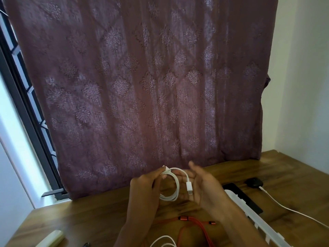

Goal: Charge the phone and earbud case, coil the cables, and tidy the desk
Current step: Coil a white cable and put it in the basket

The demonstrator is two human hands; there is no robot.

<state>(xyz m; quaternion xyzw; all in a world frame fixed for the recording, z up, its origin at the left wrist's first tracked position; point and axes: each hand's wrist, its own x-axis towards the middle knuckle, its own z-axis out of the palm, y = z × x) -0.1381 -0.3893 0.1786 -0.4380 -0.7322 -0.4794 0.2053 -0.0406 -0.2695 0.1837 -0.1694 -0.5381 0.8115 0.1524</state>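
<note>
My left hand [146,191] pinches a coiled white cable [175,188] at the top of its loops, above the wooden desk [89,218]. The cable's free plug end [189,188] hangs down in front of my right hand [204,189], whose fingers are spread and relaxed just right of the coil. A red cable [192,227] lies loose on the desk below my hands. Another white cable [163,242] shows at the bottom edge. A dark phone [243,196] lies to the right, partly under a white power strip [252,216]. A black earbud case [254,182] has a white cable [292,209] plugged into it.
A maroon patterned curtain [142,86] hangs right behind the desk. A window frame [23,107] stands at the left and a white wall at the right. A pale oblong object [51,238] lies at the desk's near left.
</note>
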